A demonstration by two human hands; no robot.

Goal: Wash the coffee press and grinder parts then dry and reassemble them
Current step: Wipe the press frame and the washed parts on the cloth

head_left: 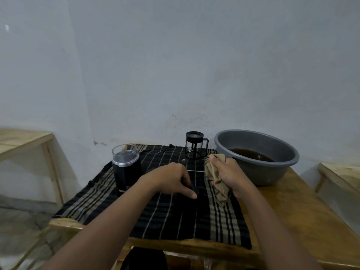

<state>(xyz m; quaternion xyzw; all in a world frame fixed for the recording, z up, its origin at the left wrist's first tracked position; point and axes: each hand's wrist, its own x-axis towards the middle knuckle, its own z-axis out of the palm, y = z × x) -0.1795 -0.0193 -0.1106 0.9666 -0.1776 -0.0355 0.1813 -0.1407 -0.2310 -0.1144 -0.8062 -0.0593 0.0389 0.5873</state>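
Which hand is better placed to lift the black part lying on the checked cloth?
The left hand: its fingers curl over the black part, while the right hand is occupied gripping the beige rag.

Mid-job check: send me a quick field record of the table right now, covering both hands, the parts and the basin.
left hand: grips a dark part lying on the plaid cloth
right hand: holds a tan rag
coffee press: upright on the cloth, behind the hands
grinder: upright, clear cap on, left of the hands
basin: grey, brown water inside, right of the cloth
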